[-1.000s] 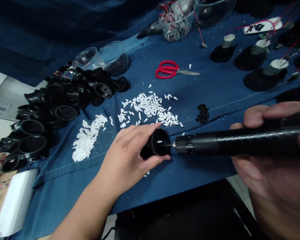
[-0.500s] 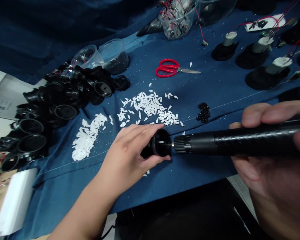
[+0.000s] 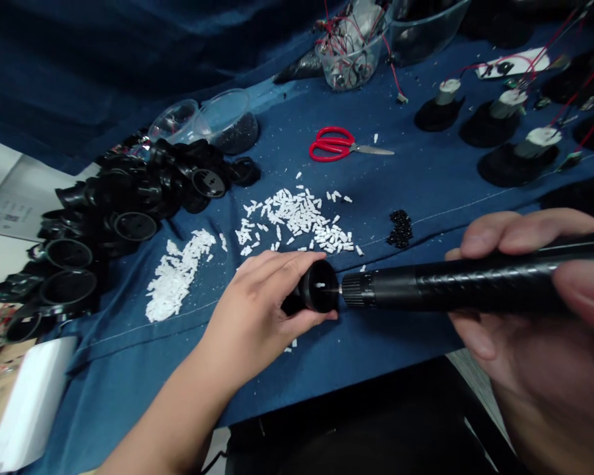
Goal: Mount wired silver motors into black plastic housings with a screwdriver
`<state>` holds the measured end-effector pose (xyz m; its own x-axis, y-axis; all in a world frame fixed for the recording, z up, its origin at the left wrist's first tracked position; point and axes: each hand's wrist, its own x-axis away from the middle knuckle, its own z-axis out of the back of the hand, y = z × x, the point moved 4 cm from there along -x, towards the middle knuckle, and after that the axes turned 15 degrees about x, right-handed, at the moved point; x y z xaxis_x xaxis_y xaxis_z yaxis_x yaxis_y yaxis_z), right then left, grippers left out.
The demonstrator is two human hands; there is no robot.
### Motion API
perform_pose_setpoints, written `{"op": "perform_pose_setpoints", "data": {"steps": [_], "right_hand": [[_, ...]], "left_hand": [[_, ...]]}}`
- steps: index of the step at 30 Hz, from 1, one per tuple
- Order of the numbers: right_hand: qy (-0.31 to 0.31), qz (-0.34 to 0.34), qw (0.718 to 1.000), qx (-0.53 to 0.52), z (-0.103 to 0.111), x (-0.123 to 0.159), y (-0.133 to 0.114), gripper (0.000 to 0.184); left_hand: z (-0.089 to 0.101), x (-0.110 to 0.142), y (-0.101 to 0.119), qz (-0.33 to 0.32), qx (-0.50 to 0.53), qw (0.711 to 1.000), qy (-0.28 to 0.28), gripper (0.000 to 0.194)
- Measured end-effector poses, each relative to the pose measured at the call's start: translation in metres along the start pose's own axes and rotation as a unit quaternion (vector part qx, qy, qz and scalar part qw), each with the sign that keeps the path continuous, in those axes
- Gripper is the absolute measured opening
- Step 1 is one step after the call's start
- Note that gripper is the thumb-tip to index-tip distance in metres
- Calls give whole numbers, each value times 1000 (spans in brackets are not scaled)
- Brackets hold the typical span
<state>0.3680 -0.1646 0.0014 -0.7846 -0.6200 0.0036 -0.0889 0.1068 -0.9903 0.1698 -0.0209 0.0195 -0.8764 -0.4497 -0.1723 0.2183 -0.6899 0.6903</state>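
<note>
My left hand (image 3: 264,303) is wrapped round a black plastic housing (image 3: 321,287), its round opening turned to the right. Inside the opening shows a small white part. My right hand (image 3: 519,297) grips a black electric screwdriver (image 3: 455,285), held level. Its thin bit reaches into the housing's opening; where the tip touches is too dark to tell. Just beyond the left hand lies a loose pile of small white plastic pieces (image 3: 297,214). A small heap of black screws (image 3: 400,229) lies above the screwdriver.
Red-handled scissors (image 3: 334,144) lie farther back. Black housings (image 3: 123,191) are heaped at left, beside a second white pile (image 3: 178,277) and a white box (image 3: 34,396). Clear tubs (image 3: 351,66) stand behind, one with wires. Motors on black bases (image 3: 519,158) stand at right.
The view has shifted slightly, so the table's things sit a little lower. The screwdriver's nose is slightly closer to the housing, with less of its bit showing. Both grips stay the same.
</note>
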Motion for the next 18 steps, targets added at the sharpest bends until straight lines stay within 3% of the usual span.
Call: {"op": "perform_pose_setpoints", "data": {"steps": [3,6,9,11,14,18], "right_hand": [[4,-36,999,-33,11,0,3,22],[120,-7,989,-85,30,-6,-1,31],[212,-9,968,-136,38,-19,-2,25],[185,-65,965,-177,29,-29,3,21],[105,-121,960,-231,9,-39,12,28],[57,-152,956,-245,-6,-37,21,24]], "left_hand": [[0,1,-4,4,-13,1000,-2,60],[2,3,-8,5,-32,999,1,61],[5,5,-10,4,-62,998,19,63],[7,6,-9,-11,-77,996,40,58],[14,7,-9,-35,-82,992,86,55],[45,8,-24,-52,-23,982,182,72]]}}
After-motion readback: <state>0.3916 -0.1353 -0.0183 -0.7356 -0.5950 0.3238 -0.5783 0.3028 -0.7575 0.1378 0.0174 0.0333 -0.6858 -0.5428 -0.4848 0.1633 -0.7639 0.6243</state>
